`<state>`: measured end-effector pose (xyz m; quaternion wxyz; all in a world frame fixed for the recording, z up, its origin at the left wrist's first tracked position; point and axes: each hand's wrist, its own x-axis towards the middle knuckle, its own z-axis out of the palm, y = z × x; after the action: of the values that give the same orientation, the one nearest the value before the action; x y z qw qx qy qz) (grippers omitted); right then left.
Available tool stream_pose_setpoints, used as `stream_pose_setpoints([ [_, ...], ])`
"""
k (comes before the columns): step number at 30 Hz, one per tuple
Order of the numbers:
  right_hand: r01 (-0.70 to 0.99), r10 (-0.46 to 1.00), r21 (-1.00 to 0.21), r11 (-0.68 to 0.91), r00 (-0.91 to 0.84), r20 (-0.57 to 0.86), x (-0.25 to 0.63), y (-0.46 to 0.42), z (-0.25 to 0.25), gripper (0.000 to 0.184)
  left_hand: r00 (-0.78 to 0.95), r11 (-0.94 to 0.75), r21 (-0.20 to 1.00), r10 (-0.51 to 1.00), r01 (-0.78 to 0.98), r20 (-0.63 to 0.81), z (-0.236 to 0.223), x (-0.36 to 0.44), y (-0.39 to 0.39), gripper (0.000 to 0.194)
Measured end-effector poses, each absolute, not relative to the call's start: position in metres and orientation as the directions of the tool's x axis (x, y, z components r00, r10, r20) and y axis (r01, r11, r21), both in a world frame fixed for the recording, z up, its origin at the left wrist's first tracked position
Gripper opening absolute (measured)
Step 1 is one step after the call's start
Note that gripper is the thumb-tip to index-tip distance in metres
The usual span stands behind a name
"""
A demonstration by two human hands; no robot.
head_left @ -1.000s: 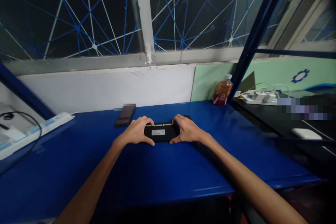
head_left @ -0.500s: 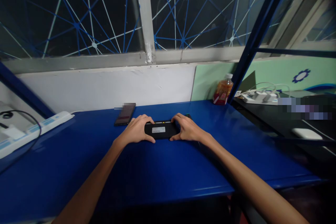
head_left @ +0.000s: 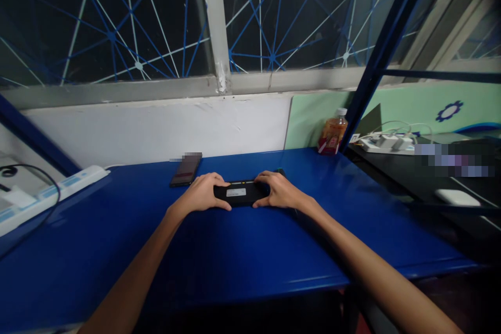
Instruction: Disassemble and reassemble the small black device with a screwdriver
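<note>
My grip is unchanged from a second earlier, but the black box point(head_left: 252, 197) shows a shallower upper face, and its near edge sits slightly farther from the front edge of the worktop point(head_left: 242, 250). My left hand point(head_left: 201, 193) and right hand point(head_left: 279, 190) each clamp one end, thumb on the near side, fingers on the far side. The box lies near the worktop's back edge, about midway between its side edges; whether it touches the surface I cannot tell. Its long axis runs left to right, roughly parallel to the back edge, labelled face upward and toward me. The box is flat, rectangular and dark; its label point(head_left: 236, 192) is pale and oblong. The worktop is smooth, glossy blue.
</note>
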<state>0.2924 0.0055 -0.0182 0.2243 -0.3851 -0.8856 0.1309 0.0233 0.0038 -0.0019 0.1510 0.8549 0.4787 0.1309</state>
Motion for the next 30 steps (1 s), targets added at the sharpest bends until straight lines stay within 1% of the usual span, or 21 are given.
stream_pose_setpoints([
  [6, 0.648, 0.764, -0.409, 0.643, -0.585, 0.273, 0.290, 0.004, -0.022, 0.063, 0.499, -0.476, 0.394, 0.865, 0.786, 0.049, 0.002, 0.023, 0.003, 0.064],
  [11, 0.657, 0.768, -0.402, 0.638, -0.582, 0.268, 0.291, 0.005, -0.023, 0.064, 0.495, -0.477, 0.372, 0.867, 0.796, 0.055, 0.003, 0.024, 0.003, 0.061],
  [15, 0.655, 0.769, -0.407, 0.637, -0.581, 0.268, 0.291, 0.005, -0.023, 0.065, 0.482, -0.481, 0.370, 0.871, 0.795, 0.096, 0.003, 0.024, 0.003, 0.071],
  [17, 0.651, 0.768, -0.413, 0.637, -0.582, 0.267, 0.291, 0.004, -0.023, 0.068, 0.480, -0.482, 0.375, 0.871, 0.792, 0.107, 0.003, 0.025, 0.002, 0.075],
  [21, 0.647, 0.760, -0.401, 0.648, -0.584, 0.285, 0.292, 0.002, -0.020, 0.080, 0.510, -0.515, 0.367, 0.852, 0.774, 0.119, 0.004, 0.024, 0.002, 0.068],
  [22, 0.645, 0.756, -0.396, 0.654, -0.579, 0.305, 0.293, 0.002, -0.018, 0.080, 0.518, -0.523, 0.360, 0.847, 0.773, 0.117, 0.005, 0.023, 0.002, 0.067],
  [24, 0.657, 0.759, -0.382, 0.650, -0.539, 0.366, 0.297, 0.004, -0.012, 0.070, 0.528, -0.527, 0.337, 0.844, 0.781, 0.094, 0.007, 0.019, 0.002, 0.070],
  [26, 0.723, 0.789, -0.356, 0.592, -0.430, 0.439, 0.305, 0.008, -0.005, 0.052, 0.532, -0.520, 0.315, 0.845, 0.794, 0.051, 0.009, 0.015, 0.002, 0.075],
  [27, 0.780, 0.818, -0.344, 0.523, -0.347, 0.458, 0.310, 0.010, -0.003, 0.047, 0.532, -0.514, 0.308, 0.846, 0.801, 0.028, 0.010, 0.013, 0.001, 0.078],
  [28, 0.838, 0.850, -0.326, 0.438, -0.268, 0.453, 0.315, 0.013, -0.002, 0.045, 0.533, -0.509, 0.303, 0.846, 0.806, 0.007, 0.010, 0.012, 0.000, 0.080],
  [30, 0.924, 0.913, -0.275, 0.267, -0.151, 0.379, 0.326, 0.019, -0.004, 0.049, 0.535, -0.509, 0.295, 0.845, 0.809, -0.011, 0.011, 0.013, -0.002, 0.083],
])
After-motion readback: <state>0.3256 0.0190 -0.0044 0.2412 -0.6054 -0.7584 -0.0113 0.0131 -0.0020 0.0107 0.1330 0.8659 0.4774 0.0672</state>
